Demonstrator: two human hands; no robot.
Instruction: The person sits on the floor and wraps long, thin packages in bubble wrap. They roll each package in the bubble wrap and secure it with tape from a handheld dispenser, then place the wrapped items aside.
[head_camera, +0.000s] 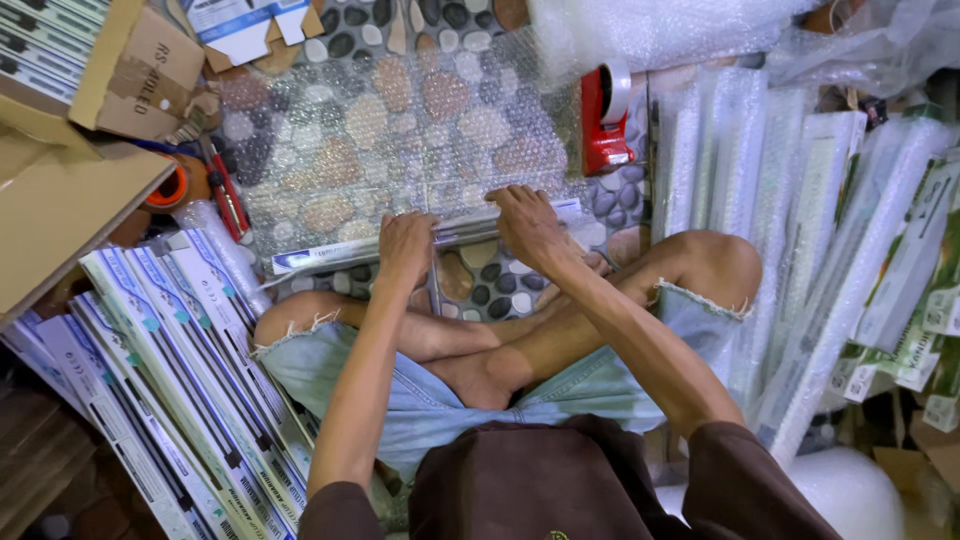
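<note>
Pebble floor, a sheet of bubble wrap (400, 130) spread over it, a person sitting cross-legged at its near edge.

Both hands are down on a long flat box (330, 255) lying across the wrap's near edge, just ahead of the shins. Left hand (405, 245) lies palm-down on it, fingers curled over the far edge; right hand (528, 222) presses beside it, fingers spread flat where wrap covers the box. Whether either pinches the wrap, I cannot tell. Red tape dispenser (604, 120) stands at the wrap's right edge. Stacked boxes (170, 380) fan out by the left knee, wrapped boxes (800, 250) lean on the right, a carton (70, 180) sits far left, and a red cutter (228, 195) lies beside it.
</note>
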